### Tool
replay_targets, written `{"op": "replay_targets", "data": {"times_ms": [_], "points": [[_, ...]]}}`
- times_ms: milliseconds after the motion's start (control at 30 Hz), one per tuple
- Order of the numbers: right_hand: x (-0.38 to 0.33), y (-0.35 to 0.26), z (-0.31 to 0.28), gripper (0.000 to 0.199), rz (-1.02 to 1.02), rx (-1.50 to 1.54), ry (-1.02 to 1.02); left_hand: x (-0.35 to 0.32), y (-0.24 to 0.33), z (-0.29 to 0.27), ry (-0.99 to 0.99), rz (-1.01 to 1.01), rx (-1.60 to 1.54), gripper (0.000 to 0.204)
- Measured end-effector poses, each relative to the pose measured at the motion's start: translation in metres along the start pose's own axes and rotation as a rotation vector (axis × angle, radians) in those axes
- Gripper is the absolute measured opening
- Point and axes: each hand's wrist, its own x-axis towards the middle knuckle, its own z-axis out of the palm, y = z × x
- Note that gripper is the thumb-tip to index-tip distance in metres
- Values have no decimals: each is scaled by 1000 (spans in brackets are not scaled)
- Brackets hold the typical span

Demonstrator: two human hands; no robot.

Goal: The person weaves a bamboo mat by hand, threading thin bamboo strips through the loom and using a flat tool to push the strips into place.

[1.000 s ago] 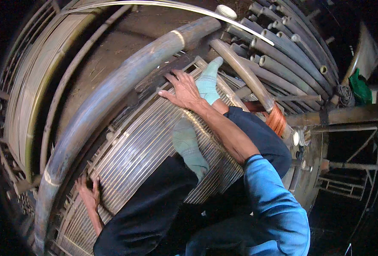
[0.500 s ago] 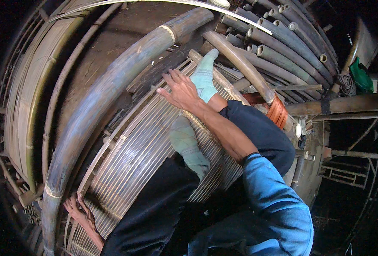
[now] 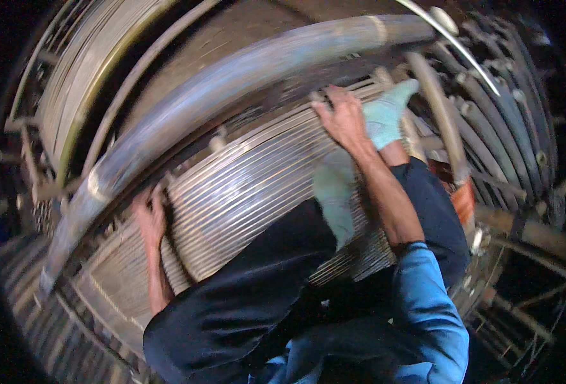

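A panel of thin parallel bamboo slats point(image 3: 232, 185) lies across in front of me, under my legs and feet. My left hand point(image 3: 150, 217) is at its far edge, left of my knee, with bent fingers hooked over the rim; blur softens the fingertips. At the same edge further right, my right hand point(image 3: 347, 118) rests with fingers apart, their tips reaching over the rim. Next to it is my foot in a pale green sock point(image 3: 385, 115). The other socked foot point(image 3: 334, 192) presses on the slats between my hands.
Beyond the panel a thick bamboo pole point(image 3: 232, 83) runs across. Stacked bamboo poles point(image 3: 494, 128) lie at the right, near an orange binding point(image 3: 464, 203). Split bamboo point(image 3: 97, 57) stands at the far left. A paler flat panel point(image 3: 113, 301) extends left of my left hand.
The whole view has turned clockwise, so the panel and poles sit more level and further right. Both hands remain at the panel's far edge.
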Motion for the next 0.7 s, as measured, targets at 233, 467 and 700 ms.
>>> {"op": "replay_targets", "data": {"times_ms": [233,467,700], "points": [[12,-84,39,35,-28,265,-289,0,-5,32,-43,-150,-2,47],[9,-85,53,39,106,325,-602,2,-7,36,-66,-118,1,47],[24,-86,62,41,158,168,-779,-26,18,28,382,74,251,36]]}}
